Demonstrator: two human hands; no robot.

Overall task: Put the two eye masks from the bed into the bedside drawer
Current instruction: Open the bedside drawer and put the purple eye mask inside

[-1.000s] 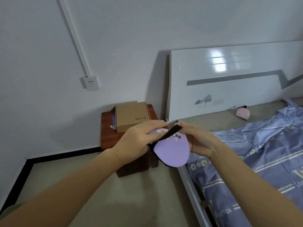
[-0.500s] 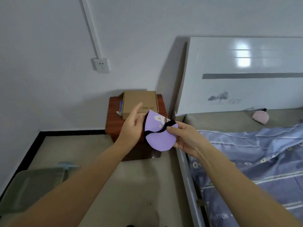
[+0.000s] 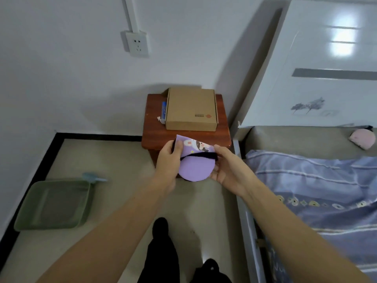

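A purple eye mask point(image 3: 194, 167) with a cartoon print and a black strap is folded between both my hands, just in front of the red-brown bedside cabinet point(image 3: 155, 131). My left hand point(image 3: 169, 160) pinches its left edge, and my right hand point(image 3: 228, 168) holds its right side and the strap. A pink eye mask point(image 3: 363, 138) lies on the bare mattress by the white headboard, far right. The cabinet's drawer front is hidden behind my hands and the mask.
A cardboard box point(image 3: 190, 109) and a small blue item point(image 3: 163, 109) sit on the cabinet top. A green tray point(image 3: 53, 205) lies on the floor at left. A blue patterned quilt point(image 3: 326, 193) covers the bed. My feet point(image 3: 161, 225) are below.
My view has tilted down and moved closer to the cabinet. My left hand, which was apart from the mask half a second ago, has taken hold of its left edge again.
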